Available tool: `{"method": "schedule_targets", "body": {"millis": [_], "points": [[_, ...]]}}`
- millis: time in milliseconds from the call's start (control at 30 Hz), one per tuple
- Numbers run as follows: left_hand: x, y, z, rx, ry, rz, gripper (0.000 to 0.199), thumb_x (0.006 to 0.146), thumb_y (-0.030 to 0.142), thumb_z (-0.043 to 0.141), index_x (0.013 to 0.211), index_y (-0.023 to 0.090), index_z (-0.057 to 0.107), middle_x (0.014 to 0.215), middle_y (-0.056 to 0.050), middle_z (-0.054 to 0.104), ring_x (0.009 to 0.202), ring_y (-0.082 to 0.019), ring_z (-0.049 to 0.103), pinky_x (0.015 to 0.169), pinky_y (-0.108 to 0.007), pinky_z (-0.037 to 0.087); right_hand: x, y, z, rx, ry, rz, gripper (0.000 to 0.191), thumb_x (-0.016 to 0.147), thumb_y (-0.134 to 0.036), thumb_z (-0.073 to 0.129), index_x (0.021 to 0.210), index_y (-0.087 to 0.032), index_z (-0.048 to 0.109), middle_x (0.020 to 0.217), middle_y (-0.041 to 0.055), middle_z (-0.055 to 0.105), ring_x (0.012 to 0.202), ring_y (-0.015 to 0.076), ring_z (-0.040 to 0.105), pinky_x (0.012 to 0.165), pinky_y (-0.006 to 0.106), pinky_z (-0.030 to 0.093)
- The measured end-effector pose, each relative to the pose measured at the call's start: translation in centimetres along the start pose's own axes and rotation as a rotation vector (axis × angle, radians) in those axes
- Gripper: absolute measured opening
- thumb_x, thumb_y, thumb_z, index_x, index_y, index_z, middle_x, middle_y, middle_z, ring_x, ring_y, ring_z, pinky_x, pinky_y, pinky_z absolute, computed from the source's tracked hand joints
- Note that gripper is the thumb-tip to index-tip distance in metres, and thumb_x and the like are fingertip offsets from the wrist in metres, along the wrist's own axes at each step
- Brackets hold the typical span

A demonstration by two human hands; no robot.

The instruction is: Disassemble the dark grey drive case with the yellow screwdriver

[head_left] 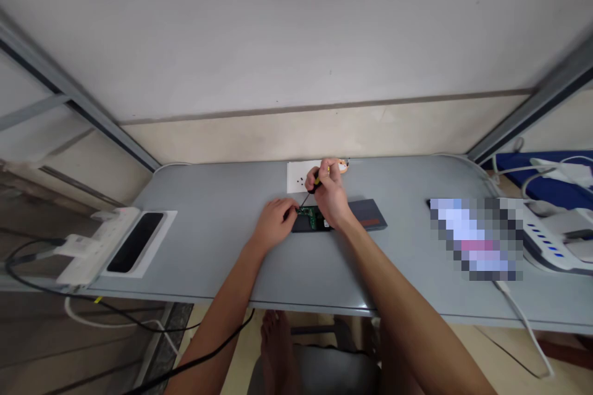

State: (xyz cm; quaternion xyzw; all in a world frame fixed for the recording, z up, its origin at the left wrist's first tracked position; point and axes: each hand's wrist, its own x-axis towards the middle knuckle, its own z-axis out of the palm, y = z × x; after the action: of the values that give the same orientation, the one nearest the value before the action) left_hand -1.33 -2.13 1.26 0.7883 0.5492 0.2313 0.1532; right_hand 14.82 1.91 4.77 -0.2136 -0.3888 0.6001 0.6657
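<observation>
On the grey desk lies a long, dark, opened electronic device (365, 214), with a green circuit board (313, 217) exposed in its left part. My left hand (277, 222) grips the left end of this device, its fingers curled at the board's edge. In my closed right hand (330, 194) is a screwdriver (317, 180) with a black and yellow handle. Its thin shaft slants down to the left, the tip at the board close to my left fingertips. Whether the tip sits in a screw is too small to tell.
Behind the device, white paper (294, 180) bears several small dark pieces like screws; an orange-and-white item (343, 166) lies beside it. A phone on a white box (169, 222) and a power strip (99, 244) stand left. Right are a blurred-out screen (467, 237) and a charging station (546, 241).
</observation>
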Motion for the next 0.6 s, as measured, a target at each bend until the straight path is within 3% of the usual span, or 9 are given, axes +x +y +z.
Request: {"method": "schedule_targets", "body": {"millis": [167,367,500,600], "points": [[0.03,-0.05,-0.03,0.003,0.000,0.010,0.023,0.098,0.013,0.050,0.098,0.024,0.070,0.096,-0.004,0.076,0.095,-0.025,0.068,0.091,-0.039,0.049,0.11,-0.20,-0.13,-0.029,-0.041,0.028,0.048,0.088,-0.073,0.070,0.088,-0.026,0.058,0.081,0.0005,0.058,0.074,0.0170,0.057,0.070,0.033,0.048],[0.07,-0.21,0.08,0.001,-0.002,0.010,0.023,0.098,0.012,0.050,0.098,0.023,0.070,0.096,-0.004,0.076,0.095,-0.024,0.069,0.091,-0.038,0.049,0.06,0.17,0.36,0.028,0.010,0.002,0.054,0.086,-0.081,0.065,0.091,-0.029,0.052,0.072,-0.0030,0.049,0.064,0.0156,0.048,0.060,0.030,0.044],[0.03,-0.28,0.17,-0.002,0.004,0.003,0.022,0.098,0.013,0.050,0.098,0.023,0.070,0.096,-0.004,0.076,0.097,-0.025,0.068,0.092,-0.039,0.049,0.28,0.57,-0.03,0.041,0.049,-0.022,0.054,0.081,-0.070,0.079,0.088,-0.030,0.043,0.070,-0.0064,0.044,0.063,0.0144,0.045,0.057,0.026,0.040],[0.01,-0.40,0.21,-0.008,0.014,0.016,0.023,0.097,0.012,0.051,0.098,0.023,0.070,0.096,-0.004,0.076,0.096,-0.024,0.068,0.092,-0.038,0.049,0.45,0.70,-0.48,-0.012,0.038,-0.034,0.051,0.080,-0.064,0.084,0.090,-0.030,0.046,0.071,-0.0070,0.048,0.065,0.0142,0.049,0.061,0.027,0.043]]}}
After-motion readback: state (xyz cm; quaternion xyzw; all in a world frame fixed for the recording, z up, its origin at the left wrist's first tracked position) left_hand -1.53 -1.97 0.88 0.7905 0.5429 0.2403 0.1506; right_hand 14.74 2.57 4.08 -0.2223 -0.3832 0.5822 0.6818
